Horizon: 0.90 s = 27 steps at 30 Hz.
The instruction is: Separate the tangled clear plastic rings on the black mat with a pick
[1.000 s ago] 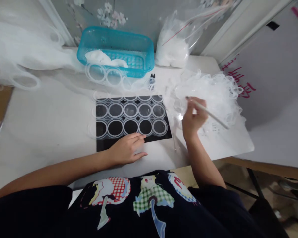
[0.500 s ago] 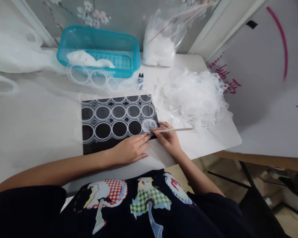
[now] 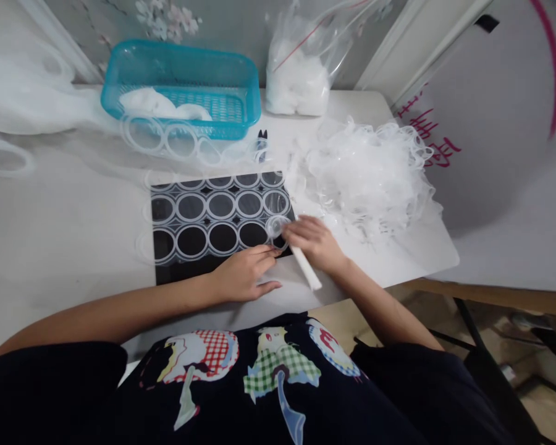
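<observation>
A black mat (image 3: 180, 271) lies on the white table under a clear sheet with rows of white-edged ovals (image 3: 191, 241). My left hand (image 3: 245, 272) rests palm down at the mat's lower edge, fingers spread, its fingertips by the last oval of the bottom row. My right hand (image 3: 315, 243) is closed around a flat white stick (image 3: 307, 269), which points down toward the table's front edge. At that hand's fingertips a small clear round piece (image 3: 277, 227) lies over the sheet's right end; whether the fingers touch it is unclear.
A blue basket (image 3: 180, 65) with white pieces stands at the back, beside a clear bag (image 3: 299, 83) of white material. Tangled clear ring scraps (image 3: 370, 179) are heaped on the right. Small dark-tipped snips (image 3: 262, 146) lie behind the mat. More clear strips lie at left.
My right hand has turned and moved slightly up, swinging the stick from pointing right to pointing down toward the front. The clear round piece looks tilted or shifted. My left hand has barely moved.
</observation>
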Available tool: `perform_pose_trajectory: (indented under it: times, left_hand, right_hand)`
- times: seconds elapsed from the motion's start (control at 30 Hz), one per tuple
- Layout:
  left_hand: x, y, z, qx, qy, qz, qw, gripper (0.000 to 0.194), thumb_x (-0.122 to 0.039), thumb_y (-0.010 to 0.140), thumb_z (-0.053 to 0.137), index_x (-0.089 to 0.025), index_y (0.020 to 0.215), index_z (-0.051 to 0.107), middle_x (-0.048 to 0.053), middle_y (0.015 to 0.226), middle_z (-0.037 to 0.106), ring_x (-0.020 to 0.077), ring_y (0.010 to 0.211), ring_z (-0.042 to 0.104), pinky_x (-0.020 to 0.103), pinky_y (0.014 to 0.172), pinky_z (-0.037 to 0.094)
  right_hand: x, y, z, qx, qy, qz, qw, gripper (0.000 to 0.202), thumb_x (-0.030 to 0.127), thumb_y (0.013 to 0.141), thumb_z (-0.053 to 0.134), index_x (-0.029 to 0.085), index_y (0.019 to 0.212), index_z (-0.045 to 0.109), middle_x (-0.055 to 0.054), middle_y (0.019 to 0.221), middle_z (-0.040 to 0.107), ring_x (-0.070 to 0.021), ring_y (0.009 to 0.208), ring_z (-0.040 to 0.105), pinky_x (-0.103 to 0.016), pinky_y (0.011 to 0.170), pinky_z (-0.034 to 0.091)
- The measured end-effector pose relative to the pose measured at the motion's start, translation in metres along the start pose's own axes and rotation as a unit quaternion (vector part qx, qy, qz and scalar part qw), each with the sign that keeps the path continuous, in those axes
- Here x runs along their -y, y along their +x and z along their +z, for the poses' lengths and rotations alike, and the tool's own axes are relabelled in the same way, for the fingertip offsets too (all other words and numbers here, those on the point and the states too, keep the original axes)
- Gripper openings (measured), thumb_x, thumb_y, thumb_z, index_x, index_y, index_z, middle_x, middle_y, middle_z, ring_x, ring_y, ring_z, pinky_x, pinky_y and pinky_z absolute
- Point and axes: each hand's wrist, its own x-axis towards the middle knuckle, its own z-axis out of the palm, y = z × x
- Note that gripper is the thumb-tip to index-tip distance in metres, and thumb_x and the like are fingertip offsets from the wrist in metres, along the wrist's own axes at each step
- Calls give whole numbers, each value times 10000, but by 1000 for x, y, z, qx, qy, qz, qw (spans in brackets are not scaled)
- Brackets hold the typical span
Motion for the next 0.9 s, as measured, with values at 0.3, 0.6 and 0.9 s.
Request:
perform_pose_trajectory:
  times: [0.3, 0.6, 0.9]
  left_hand:
    - [12, 19, -20, -30, -3, -28, 999, 412, -472, 952, 508, -110, 1101, 634, 145, 1213, 666, 242, 1153, 609, 381, 982, 507]
    - [35, 21, -10, -16, 184, -30, 982, 517, -516, 947, 485, -64, 1159, 619, 220, 1297, 609, 311, 1250, 554, 443, 1064, 439]
    - [37, 19, -11, -20, 148, -42, 988, 524, -516, 957, 459, -69, 1194, 598, 219, 1317, 594, 307, 1254, 546, 471, 1083, 405]
  right_hand:
    - [-28, 56, -8, -240, 94, 187, 948, 239, 354, 964, 463, 222, 954, 661, -80, 990, 707, -243, 1018, 648, -447, 950, 492]
    - [0, 47, 35, -113, 226, 211, 944, 179, 325, 909, 562, 233, 890, 714, -60, 943, 762, -248, 1062, 665, -406, 938, 516]
    - [3, 40, 40, -91, 194, 192, 958, 182, 318, 934, 530, 248, 941, 698, -58, 968, 758, -248, 1110, 641, -428, 946, 519]
